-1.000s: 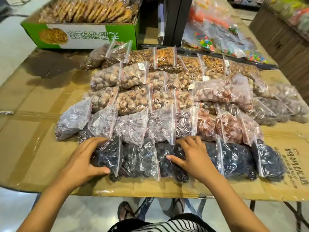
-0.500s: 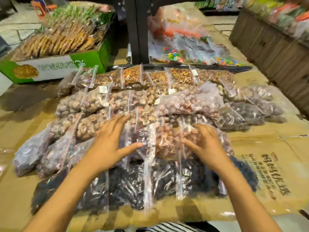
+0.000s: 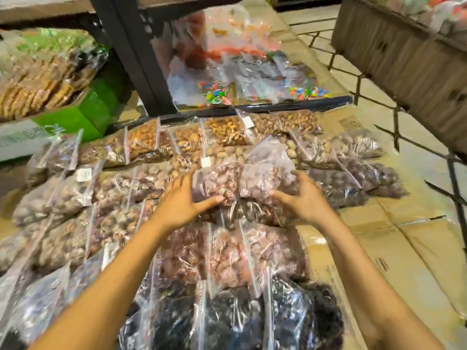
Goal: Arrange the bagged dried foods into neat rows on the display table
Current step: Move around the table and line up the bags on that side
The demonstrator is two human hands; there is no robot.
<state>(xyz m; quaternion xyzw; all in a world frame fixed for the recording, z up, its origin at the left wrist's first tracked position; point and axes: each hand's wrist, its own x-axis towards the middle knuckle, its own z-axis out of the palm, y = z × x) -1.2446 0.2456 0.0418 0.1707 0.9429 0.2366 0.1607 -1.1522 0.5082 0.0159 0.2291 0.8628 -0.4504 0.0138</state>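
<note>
Head view shows the left hand (image 3: 180, 203) and right hand (image 3: 304, 200) clasping opposite ends of a clear bag of pinkish-brown dried food (image 3: 242, 181), apparently raised slightly above the middle rows. Other bags (image 3: 227, 256) lie in rows on the cardboard-covered table (image 3: 409, 248).

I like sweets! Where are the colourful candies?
The colourful candies lie at the far end of the table, behind the rows of bagged dried foods, just right of the black post.
</note>
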